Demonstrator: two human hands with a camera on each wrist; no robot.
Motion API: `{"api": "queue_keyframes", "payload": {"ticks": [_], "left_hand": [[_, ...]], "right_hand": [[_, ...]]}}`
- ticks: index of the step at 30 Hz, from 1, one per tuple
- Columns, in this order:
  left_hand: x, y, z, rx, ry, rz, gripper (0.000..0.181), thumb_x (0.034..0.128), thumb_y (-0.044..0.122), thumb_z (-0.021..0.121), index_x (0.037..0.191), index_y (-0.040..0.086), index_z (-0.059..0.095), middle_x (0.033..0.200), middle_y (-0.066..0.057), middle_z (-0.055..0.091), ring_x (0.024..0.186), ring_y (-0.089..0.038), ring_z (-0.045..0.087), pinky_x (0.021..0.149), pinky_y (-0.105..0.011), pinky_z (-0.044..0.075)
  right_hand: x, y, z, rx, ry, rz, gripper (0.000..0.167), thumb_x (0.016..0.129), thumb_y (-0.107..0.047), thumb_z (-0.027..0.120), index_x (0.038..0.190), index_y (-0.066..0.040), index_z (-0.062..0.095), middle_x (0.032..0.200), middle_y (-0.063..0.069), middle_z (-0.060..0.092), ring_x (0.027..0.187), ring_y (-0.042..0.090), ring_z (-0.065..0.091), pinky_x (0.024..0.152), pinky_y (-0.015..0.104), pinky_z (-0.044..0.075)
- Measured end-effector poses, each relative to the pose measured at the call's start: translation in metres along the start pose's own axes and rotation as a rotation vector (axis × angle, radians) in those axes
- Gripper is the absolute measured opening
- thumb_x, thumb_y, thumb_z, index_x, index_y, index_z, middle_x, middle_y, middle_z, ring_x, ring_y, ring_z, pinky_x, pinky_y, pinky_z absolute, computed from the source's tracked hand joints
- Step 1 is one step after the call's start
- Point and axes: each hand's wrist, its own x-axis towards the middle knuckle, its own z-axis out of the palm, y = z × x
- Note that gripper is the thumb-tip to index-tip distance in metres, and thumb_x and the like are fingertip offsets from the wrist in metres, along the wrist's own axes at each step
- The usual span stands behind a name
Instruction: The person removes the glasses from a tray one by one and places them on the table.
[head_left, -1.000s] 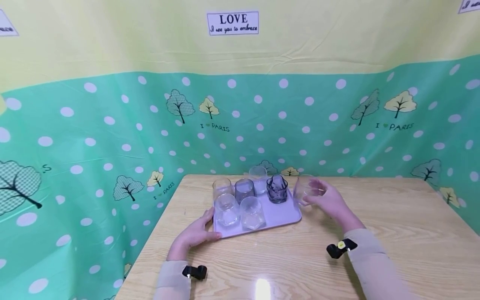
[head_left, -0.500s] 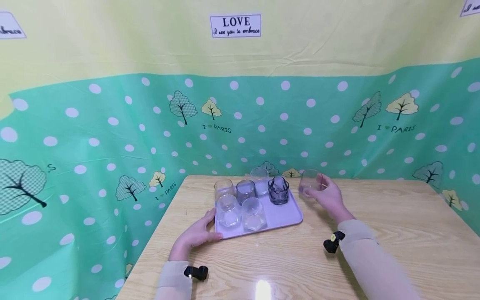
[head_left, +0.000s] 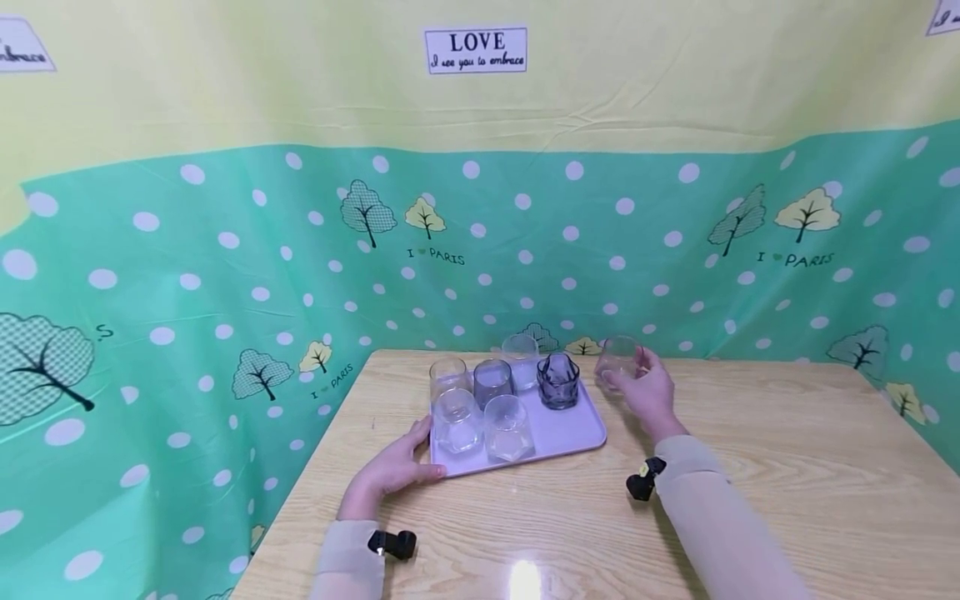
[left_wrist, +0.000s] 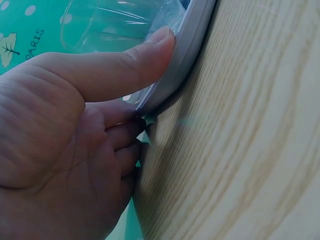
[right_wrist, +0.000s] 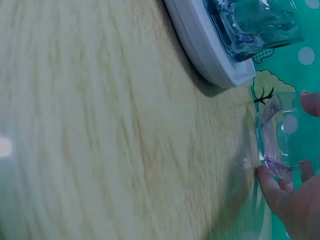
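A lilac tray (head_left: 566, 429) on the table carries several drinking glasses. My left hand (head_left: 388, 468) holds its near left corner, the thumb (left_wrist: 150, 55) on the rim and the fingers against the side. Beyond the tray's right end, my right hand (head_left: 649, 395) grips a clear glass (head_left: 618, 360) between thumb and fingers. In the right wrist view that glass (right_wrist: 276, 135) is close to the table surface; whether it touches is unclear. On the tray, a dark faceted glass (head_left: 558, 383) stands nearest to it, then a grey glass (head_left: 492, 383) further left.
Two clear glasses, one at the front left (head_left: 458, 423) and one beside it (head_left: 508, 432), stand along the tray's near side. Behind are a clear glass (head_left: 447, 377) and another clear glass (head_left: 519, 352). A patterned curtain (head_left: 420, 283) hangs behind the wooden table (head_left: 787, 467).
My right hand has carried the clear glass slightly away from the tray toward the back, then its forearm has swung left. The left hand stays at the tray corner.
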Motion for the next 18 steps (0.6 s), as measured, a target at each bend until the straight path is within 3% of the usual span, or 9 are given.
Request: {"api": "queue_keyframes", "payload": {"ticks": [18], "left_hand": [[0.001, 0.003, -0.002, 0.011, -0.011, -0.032, 0.108, 0.0851, 0.03, 0.089, 0.167, -0.001, 0.026, 0.173, -0.026, 0.021, 0.161, -0.044, 0.016, 0.13, -0.06, 0.017]], "right_hand": [[-0.001, 0.001, 0.012, 0.026, 0.011, -0.024, 0.096, 0.091, -0.019, 0.086, 0.167, -0.006, 0.028, 0.166, 0.022, 0.038, 0.146, 0.046, 0.044, 0.12, 0.058, 0.042]]}}
